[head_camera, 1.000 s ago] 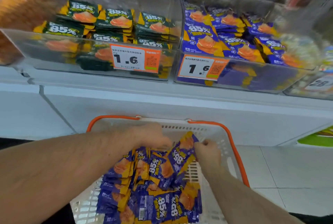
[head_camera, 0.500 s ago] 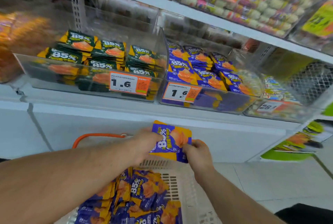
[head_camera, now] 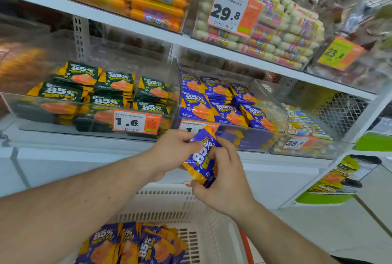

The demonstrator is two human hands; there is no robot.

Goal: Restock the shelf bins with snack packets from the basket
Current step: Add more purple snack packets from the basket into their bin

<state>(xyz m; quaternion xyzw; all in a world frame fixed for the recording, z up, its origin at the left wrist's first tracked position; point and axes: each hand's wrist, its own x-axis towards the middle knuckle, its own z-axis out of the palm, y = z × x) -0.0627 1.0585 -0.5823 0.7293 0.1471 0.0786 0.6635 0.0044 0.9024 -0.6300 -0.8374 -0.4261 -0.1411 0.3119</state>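
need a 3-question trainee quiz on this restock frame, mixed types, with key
1. True or false: both hands, left and right, hold the purple packets.
2. Multiple choice: which bin holds stock matching the held packets? A) the green-packet bin B) the purple-packet bin C) the top-shelf bin tagged 29.8
3. Fill in: the price tag on the green-packet bin reads ___.

Key: 1 true; 2 B; 3 1.6
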